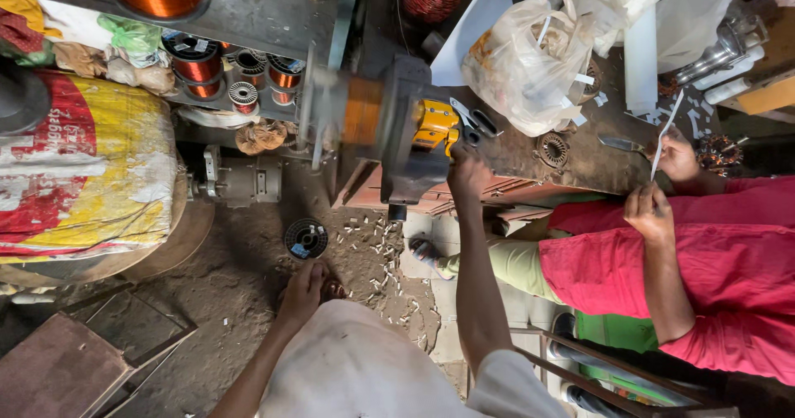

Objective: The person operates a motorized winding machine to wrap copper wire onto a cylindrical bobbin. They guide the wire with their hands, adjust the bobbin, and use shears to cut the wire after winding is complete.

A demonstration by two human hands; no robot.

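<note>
A hand-cranked coil winder (pixel 397 136) stands on the bench edge, and the orange copper coil (pixel 362 109) on it is blurred by motion. My right hand (pixel 468 174) reaches up and is closed on the winder's crank, just below its yellow part (pixel 435 126). Lower down, my left hand (pixel 302 290) is curled around a small reddish-brown object (pixel 333 288), close to a black spool (pixel 306 238) lying on the dirt floor.
A person in a red top (pixel 704 269) sits at the right, holding a thin white strip (pixel 665 132) in both hands, with scissors (pixel 621 145) beside them. Copper wire spools (pixel 197 64) fill the shelf. A plastic bag (pixel 526 62), a yellow-red sack (pixel 91 170) and a small motor (pixel 240 183) are nearby.
</note>
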